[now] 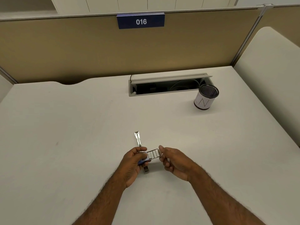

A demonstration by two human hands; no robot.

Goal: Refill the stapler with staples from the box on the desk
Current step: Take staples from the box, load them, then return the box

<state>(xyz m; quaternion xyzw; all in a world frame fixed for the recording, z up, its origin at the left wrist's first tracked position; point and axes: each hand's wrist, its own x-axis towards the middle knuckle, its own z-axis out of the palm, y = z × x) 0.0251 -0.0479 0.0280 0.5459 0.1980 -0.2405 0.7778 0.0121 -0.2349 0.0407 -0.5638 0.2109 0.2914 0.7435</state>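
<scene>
Forearms: two bare forearms enter from the lower edge and converge toward the stapler.
Left hand: fingers closed around the blue sleeve of the staple box, just left of the stapler's near end and held above the desk.
Right hand: thumb and forefinger pinched on the far end of the inner tray, just right of the stapler.
Inner tray: drawn partway out of the sleeve toward the right hand; rows of silver staples visible inside.
Stapler: lies on the desk beneath the two hands, opened out flat. Metal arm points away from the camera; the near end shows just below the left hand. Middle section hidden by the box and fingers.
Pen cup: black mesh with a white paper wrap, upright, well apart from the stapler to the far right.
Cable hatch: lid raised, beyond the stapler, touching the pen cup's outline.
Number plate: blue, reads 016, on the partition behind the stapler.
</scene>
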